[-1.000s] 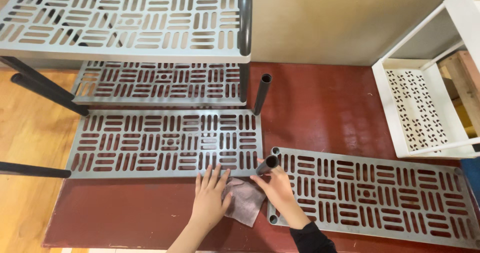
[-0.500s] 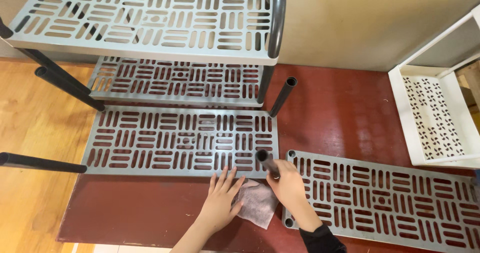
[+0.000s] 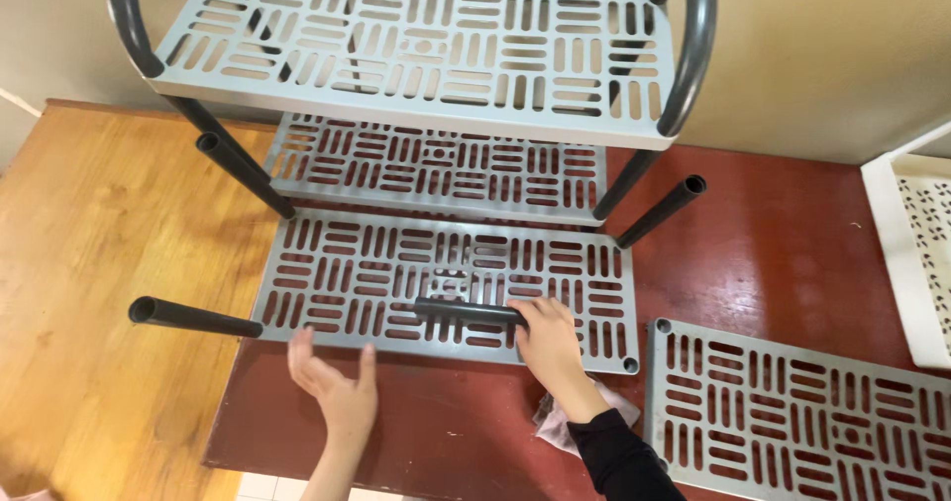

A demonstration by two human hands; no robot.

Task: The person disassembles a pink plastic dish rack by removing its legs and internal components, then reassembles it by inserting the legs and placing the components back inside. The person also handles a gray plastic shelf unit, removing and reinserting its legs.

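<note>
A red-brown mat [image 3: 792, 253] lies on a wooden floor [image 3: 89, 263] against a pale wall, with a grey slotted rack [image 3: 426, 41] standing at the back. In front of it a loose shelf [image 3: 436, 278] lies flat, and a second panel [image 3: 802, 422] lies to its right.

The right hand [image 3: 547, 335] is closed around one end of a dark tube [image 3: 466, 311], which rests across the shelf. The tube's long axis runs left-right, nearly level, stretching away from the grip toward the left. The left hand [image 3: 335, 387] hovers open and empty, palm up, just below the shelf's near edge (the tube's free end is the nearer part to it). A crumpled cloth [image 3: 565, 424] lies under the right wrist. Another tube [image 3: 193, 316] sticks out from the shelf's left corner.
</note>
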